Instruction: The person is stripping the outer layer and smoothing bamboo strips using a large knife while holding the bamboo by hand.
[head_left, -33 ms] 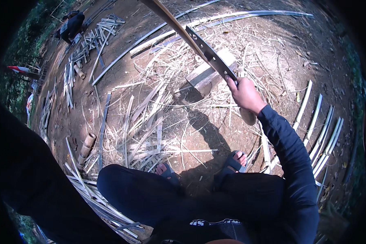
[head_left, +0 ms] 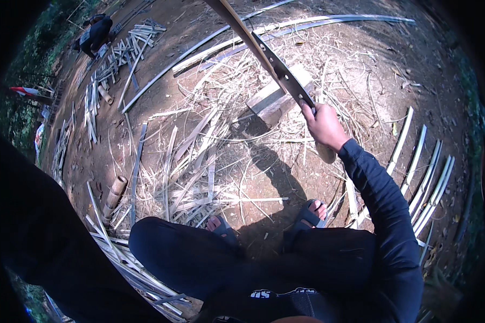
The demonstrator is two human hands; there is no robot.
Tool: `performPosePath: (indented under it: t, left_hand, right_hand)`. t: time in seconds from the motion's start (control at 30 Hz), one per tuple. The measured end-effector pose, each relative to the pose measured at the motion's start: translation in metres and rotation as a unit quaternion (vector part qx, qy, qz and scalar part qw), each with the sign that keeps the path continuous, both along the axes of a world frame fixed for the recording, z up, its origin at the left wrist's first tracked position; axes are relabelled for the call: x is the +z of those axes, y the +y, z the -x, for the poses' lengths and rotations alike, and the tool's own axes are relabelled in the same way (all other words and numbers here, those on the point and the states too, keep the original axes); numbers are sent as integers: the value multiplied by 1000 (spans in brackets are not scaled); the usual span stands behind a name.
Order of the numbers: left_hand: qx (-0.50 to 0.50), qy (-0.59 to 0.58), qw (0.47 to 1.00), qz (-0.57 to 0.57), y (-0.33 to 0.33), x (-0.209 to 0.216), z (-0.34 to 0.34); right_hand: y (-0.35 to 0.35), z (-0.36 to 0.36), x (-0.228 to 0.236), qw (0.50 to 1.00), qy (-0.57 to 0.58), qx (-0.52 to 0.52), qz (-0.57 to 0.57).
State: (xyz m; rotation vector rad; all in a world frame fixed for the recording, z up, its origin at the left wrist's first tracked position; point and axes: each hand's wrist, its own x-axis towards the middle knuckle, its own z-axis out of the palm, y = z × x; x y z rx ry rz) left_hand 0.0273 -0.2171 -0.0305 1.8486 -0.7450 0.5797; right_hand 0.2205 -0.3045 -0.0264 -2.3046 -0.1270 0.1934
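Observation:
My right hand (head_left: 327, 126) is closed around the handle of a machete (head_left: 292, 84), whose dark blade has several holes and points up and to the left. A long bamboo strip (head_left: 241, 31) slants in from the top edge and lies along the blade's left side; its lower end is over a wooden block (head_left: 275, 106) on the ground. Part of the wooden handle sticks out below my fist. My left hand is out of view; only the dark left sleeve (head_left: 43, 226) rises along the left side.
Bamboo shavings (head_left: 199, 177) litter the soil around my sandalled feet. Split strips (head_left: 431, 183) lie at the right, longer ones (head_left: 307, 22) at the far side. A short bamboo tube (head_left: 115, 196) is left of my knee. Another person (head_left: 95, 35) bends down at far left.
The upper part of the bamboo strip has shifted to the right. The machete's tip has moved slightly right with it, while my right hand stays almost in place.

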Motion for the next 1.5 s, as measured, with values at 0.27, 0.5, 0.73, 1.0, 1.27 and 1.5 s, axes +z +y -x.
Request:
performPosePath:
  t: [0.27,0.5,0.73,1.0,1.27,1.5]
  left_hand:
    - [17,0,1000,-12,7,6,-3]
    - [5,6,1000,-3,0,6,1]
    - [32,8,999,-11,15,6,-14]
    - [28,10,999,-16,15,2,-20]
    - [20,15,1000,-7,15,7,-25]
    - [41,13,999,-19,37,9,-27]
  right_hand:
    - [28,22,78,955,-263,61,-127]
    - [4,-16,-17,992,-82,72,61]
    - [20,2,42,981,-152,91,-76]
    - [10,-29,-19,993,-51,91,64]
    - [-20,-33,-70,997,17,28,74]
    - [14,-18,-3,992,-97,83,-21]
